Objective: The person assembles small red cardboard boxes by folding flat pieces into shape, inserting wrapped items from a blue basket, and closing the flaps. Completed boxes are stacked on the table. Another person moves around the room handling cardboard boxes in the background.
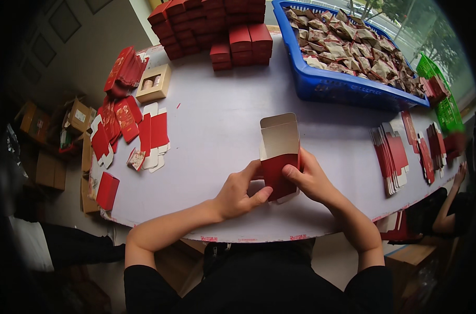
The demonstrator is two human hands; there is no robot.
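Between my two hands stands a red cardboard box (pixel 280 163), opened out, with its pale inner flap raised at the far end. My left hand (pixel 241 191) grips its left side, thumb near the lower front edge. On the right side, my right hand (pixel 310 177) holds it with the thumb pressed on the red face and the fingers behind. White flaps show at the box's near end, partly below my hands. What is inside the box cannot be seen.
A blue basket (pixel 348 89) full of small wrapped packets stands at the far right, a green basket (pixel 443 94) beyond it. Stacked red boxes (pixel 243 44) are at the back. Flat red cartons (pixel 389 159) lie right; more cartons (pixel 153 133) and a tan box (pixel 153 83) left. Another person's hand (pixel 460 172) shows at right.
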